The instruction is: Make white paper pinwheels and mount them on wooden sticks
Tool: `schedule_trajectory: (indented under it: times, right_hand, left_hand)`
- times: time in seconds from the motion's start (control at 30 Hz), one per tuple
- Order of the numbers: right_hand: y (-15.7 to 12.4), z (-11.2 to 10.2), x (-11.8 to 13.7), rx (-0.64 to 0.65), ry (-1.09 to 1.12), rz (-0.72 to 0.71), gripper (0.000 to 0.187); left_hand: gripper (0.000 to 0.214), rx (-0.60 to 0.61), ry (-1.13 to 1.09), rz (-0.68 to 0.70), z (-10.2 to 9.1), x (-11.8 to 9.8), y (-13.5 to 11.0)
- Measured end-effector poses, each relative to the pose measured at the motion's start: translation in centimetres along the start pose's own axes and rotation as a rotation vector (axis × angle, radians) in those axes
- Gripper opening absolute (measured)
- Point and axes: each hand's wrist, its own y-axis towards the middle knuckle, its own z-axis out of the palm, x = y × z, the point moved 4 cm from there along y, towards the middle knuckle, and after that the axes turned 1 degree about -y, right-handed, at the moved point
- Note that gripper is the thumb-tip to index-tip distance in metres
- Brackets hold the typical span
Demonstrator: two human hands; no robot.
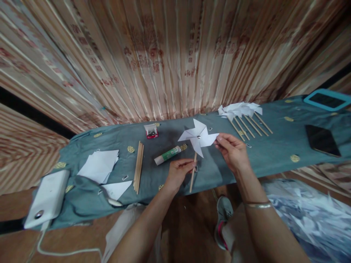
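Note:
A white paper pinwheel (202,141) with a silver pin at its centre stands upright on a thin wooden stick (192,181). My left hand (179,173) is closed around the stick below the blades, thumb and fingers pinching it. At the tip of the right-hand blade, the thumb and fingers of my right hand (231,150) pinch the paper. Just left of the pinwheel lies a glue stick (168,155) with a green label. Behind it sits a small open red-and-white box (151,132) holding dark metallic pieces.
Several finished pinwheels (242,110) lie at the back right of the green cloth (271,157). Loose wooden sticks (139,168) and white paper squares (98,166) lie left. A white power bank (49,197) with a cable, a dark phone (323,140) and a blue-framed device (327,99) rest near the ends.

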Motion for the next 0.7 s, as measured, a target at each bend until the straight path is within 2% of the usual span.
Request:
schedule_trajectory:
  times: [0.23, 0.33, 0.53, 0.7]
  right_hand:
    - [-0.2, 0.5, -0.2, 0.029, 0.055, 0.046, 0.029]
    - [0.0, 0.6, 0.0, 0.008, 0.092, 0.026, 0.033]
    - [0.0, 0.7, -0.1, -0.056, 0.065, 0.044, 0.025]
    - [-0.6, 1.4, -0.6, -0.01, 0.026, 0.105, 0.025]
  left_hand:
    - [0.027, -0.015, -0.003, 0.02, -0.1, -0.2, 0.2]
    - [0.026, 0.008, 0.023, 0.015, 0.0, 0.1, 0.2]
    - [0.024, 0.007, 0.029, 0.018, -0.2, 0.2, 0.1]
    - [0.025, -0.025, 0.008, 0.046, -0.4, -0.3, 0.3]
